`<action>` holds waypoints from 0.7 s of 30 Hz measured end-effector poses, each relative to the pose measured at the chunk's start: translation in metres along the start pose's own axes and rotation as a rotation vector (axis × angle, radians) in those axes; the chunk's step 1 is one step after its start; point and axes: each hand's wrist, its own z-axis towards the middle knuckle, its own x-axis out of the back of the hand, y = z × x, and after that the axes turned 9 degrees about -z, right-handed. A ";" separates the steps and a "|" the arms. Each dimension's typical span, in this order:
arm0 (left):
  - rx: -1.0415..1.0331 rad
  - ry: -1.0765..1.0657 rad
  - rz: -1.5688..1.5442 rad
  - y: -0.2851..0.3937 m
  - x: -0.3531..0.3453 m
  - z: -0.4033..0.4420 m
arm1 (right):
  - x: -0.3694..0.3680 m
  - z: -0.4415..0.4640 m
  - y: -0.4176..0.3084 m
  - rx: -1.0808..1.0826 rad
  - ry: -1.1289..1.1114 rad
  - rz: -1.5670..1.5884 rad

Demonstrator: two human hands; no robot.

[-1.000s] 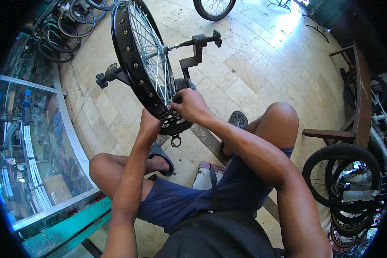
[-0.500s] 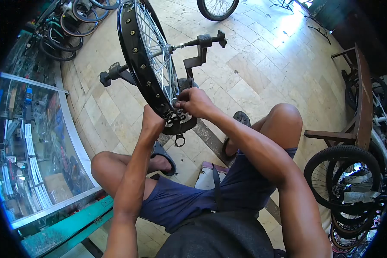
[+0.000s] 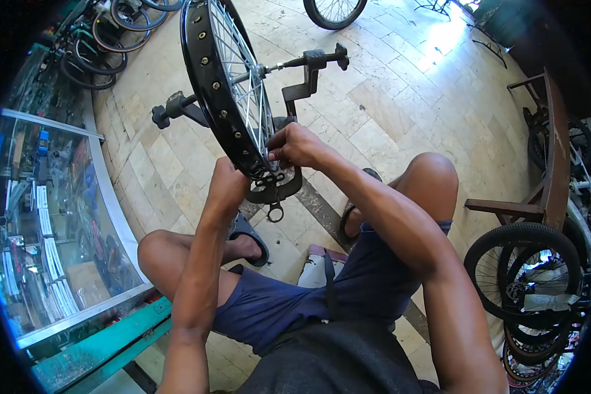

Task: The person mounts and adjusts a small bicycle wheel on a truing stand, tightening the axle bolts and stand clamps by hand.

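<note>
A bicycle wheel with a black rim [image 3: 215,88] and silver spokes stands upright in a black truing stand [image 3: 314,62], clamped at its hub axle [image 3: 261,70]. My right hand [image 3: 297,146] is at the lower right side of the rim. Its thumb and fingers are pinched together by the spoke ends; what they hold is too small to make out. On the opposite side, my left hand [image 3: 227,182] is against the lower left of the rim, its fingers hidden behind it. A ring-ended metal piece [image 3: 276,213] hangs on the stand's base below the hands.
A glass display case [image 3: 65,223] and a green bench [image 3: 105,341] line the left. Several wheels [image 3: 121,29] lie at the upper left. More wheels and tyres [image 3: 522,269] lean at the right by a brown wooden bench [image 3: 555,144]. Another wheel [image 3: 335,13] stands ahead.
The holes along the rim sit at different places, so the wheel has turned slightly. Both hands remain at the lower rim, with only a small shift of the right fingers.
</note>
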 end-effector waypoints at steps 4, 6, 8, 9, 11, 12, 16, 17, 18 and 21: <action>0.011 -0.005 0.021 0.007 -0.003 0.001 | 0.002 -0.001 0.001 0.064 -0.002 -0.114; 0.246 -0.118 0.014 0.006 0.015 0.003 | 0.006 -0.001 0.000 0.107 0.030 -0.178; 0.248 -0.112 -0.022 -0.009 0.022 0.005 | 0.010 0.001 0.005 0.070 0.066 -0.126; 0.247 -0.108 -0.060 -0.012 0.022 0.003 | 0.009 -0.003 0.002 0.066 0.059 -0.126; 0.253 -0.081 -0.088 -0.013 0.021 0.005 | 0.012 -0.011 -0.005 0.124 0.082 -0.363; 0.270 -0.077 -0.066 -0.017 0.023 0.010 | 0.010 -0.019 -0.017 0.041 0.083 -0.403; 0.074 -0.035 -0.106 -0.027 0.006 0.013 | -0.002 -0.026 -0.025 0.032 0.186 -0.395; 0.076 -0.031 -0.107 -0.031 0.008 0.016 | -0.004 -0.026 -0.025 0.032 0.182 -0.395; 0.081 -0.056 -0.102 -0.034 0.010 0.020 | -0.006 -0.028 -0.026 0.007 0.203 -0.379; 0.154 -0.082 -0.107 -0.037 0.010 0.022 | -0.009 -0.036 -0.030 -0.026 0.240 -0.327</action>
